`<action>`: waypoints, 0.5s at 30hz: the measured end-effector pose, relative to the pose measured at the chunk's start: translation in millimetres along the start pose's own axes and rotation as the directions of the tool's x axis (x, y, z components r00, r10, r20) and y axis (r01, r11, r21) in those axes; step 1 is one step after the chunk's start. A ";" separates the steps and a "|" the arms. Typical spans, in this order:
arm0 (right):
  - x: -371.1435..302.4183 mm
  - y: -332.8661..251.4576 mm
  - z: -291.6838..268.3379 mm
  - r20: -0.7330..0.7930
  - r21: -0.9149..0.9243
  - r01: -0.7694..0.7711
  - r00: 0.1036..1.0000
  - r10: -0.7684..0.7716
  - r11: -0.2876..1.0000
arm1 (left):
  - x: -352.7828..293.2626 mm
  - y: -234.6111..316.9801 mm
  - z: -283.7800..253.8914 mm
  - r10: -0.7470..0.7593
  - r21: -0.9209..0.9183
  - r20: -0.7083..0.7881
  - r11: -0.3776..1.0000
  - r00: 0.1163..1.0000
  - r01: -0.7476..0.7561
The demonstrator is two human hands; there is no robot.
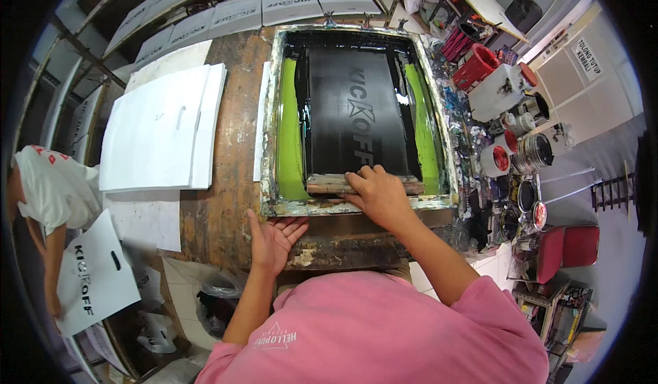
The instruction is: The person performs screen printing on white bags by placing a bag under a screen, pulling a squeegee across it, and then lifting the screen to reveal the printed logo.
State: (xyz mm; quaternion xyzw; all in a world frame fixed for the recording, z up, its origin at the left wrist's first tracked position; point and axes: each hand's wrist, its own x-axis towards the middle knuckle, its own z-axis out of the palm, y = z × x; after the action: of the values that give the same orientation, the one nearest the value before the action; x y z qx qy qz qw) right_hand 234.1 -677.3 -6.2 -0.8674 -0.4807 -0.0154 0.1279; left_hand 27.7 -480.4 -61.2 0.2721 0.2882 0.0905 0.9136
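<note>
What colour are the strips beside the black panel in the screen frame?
Bright green strips, clearest in the head view.

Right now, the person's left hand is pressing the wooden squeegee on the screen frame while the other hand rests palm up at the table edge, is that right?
Not quite: in the head view it is the right hand pressing the wooden squeegee on the screen frame. The left hand is the one resting palm up at the table edge.

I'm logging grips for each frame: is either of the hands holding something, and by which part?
The right hand grips the wooden squeegee at its right end. The left hand holds nothing, palm up at the screen frame.
</note>
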 end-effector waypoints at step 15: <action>14.0 -42.7 -107.9 -0.438 -0.197 -0.014 0.896 -0.075 0.980 | -17.2 49.3 43.5 0.343 -0.095 0.456 0.936 0.821 -0.338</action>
State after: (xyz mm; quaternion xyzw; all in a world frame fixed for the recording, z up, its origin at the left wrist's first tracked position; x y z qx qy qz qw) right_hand 216.2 -669.6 109.1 -0.8417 -0.4486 -0.2615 0.1482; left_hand 38.2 -464.2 3.9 0.3283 0.0067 0.1855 0.9261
